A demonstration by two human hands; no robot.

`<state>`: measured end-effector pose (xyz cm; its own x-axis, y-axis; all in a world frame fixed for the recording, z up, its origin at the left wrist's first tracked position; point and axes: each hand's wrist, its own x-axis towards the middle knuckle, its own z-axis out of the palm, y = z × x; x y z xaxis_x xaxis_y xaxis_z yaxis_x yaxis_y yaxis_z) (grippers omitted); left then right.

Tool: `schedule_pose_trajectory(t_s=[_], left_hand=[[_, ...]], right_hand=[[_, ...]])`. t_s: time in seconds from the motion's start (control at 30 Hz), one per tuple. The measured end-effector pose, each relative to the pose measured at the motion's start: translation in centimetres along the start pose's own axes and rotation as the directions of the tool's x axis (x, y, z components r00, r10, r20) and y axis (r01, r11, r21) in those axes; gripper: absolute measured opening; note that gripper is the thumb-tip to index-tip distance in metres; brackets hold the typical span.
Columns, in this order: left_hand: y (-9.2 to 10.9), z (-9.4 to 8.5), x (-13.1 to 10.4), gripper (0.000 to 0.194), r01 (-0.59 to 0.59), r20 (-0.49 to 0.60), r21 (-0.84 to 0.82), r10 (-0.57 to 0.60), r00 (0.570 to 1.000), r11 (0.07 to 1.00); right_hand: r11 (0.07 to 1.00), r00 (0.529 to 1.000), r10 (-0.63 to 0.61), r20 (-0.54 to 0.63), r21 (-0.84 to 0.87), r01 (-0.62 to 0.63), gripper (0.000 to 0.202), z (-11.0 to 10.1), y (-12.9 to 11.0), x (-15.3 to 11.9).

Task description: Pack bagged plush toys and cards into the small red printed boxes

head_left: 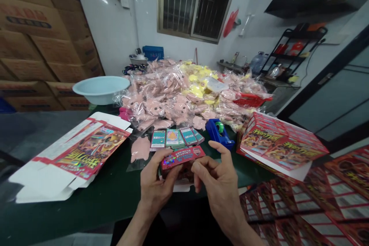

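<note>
A small red box (184,157) with printed text is held low over the near edge of the green table. My left hand (157,182) grips its left end, fingers and thumb wrapped round it. My right hand (220,186) is at the box's right end, thumb and a finger pinched at its near side and the index finger raised; the box hides part of these fingertips. Just beyond the box lie cards (173,137) in several small stacks. A flat pink piece in a clear bag (140,149) lies to their left, and a blue tape dispenser (220,133) stands to their right.
Bagged pink and yellow pieces (173,96) form a large heap at the back. Flattened printed cartons (83,150) lie on the left, near a pale blue basin (100,88). A carton of red boxes (281,144) stands right, with more red packages (311,207) below it.
</note>
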<state>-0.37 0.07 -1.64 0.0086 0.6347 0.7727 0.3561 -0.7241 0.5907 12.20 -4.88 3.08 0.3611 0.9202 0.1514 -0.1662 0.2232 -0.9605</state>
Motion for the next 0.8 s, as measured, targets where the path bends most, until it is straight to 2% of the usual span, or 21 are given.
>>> schedule_pose_trajectory(t_s=[0.13,0.33,0.5,0.6,0.67,0.73,0.8], left_hand=[[0.0,-0.1,0.2,0.025,-0.038,0.02,-0.041,0.038,0.999,0.998],[-0.3,-0.1,0.4,0.028,-0.101,0.033,-0.092,0.104,0.994,0.991],[-0.1,-0.9,1.2,0.031,-0.167,0.133,-0.098,0.18,0.975,0.981],[-0.1,-1.5,1.9,0.036,-0.223,0.247,-0.09,0.239,0.939,0.971],[-0.2,-1.8,2.3,0.041,-0.287,0.351,-0.045,0.284,0.892,0.957],[-0.3,-1.9,2.6,0.043,-0.326,0.449,-0.002,0.292,0.845,0.945],[-0.3,-1.9,2.8,0.044,-0.313,0.491,-0.015,0.28,0.825,0.949]], right_hand=[[0.998,0.998,0.043,-0.053,0.053,-0.04,0.046,0.5,0.7,0.0],[0.995,0.991,0.098,-0.091,0.045,-0.094,0.049,0.9,0.5,-0.1],[0.994,0.987,0.096,-0.127,-0.032,-0.1,0.048,1.1,0.5,0.0],[0.994,0.987,0.089,-0.133,-0.046,-0.096,0.048,1.2,0.5,0.0],[0.994,0.987,0.094,-0.126,-0.046,-0.101,0.048,1.2,0.6,0.1],[0.992,0.987,0.111,-0.115,-0.039,-0.116,0.048,1.1,0.8,0.1],[0.993,0.987,0.112,-0.114,-0.025,-0.116,0.048,0.9,1.2,0.1]])
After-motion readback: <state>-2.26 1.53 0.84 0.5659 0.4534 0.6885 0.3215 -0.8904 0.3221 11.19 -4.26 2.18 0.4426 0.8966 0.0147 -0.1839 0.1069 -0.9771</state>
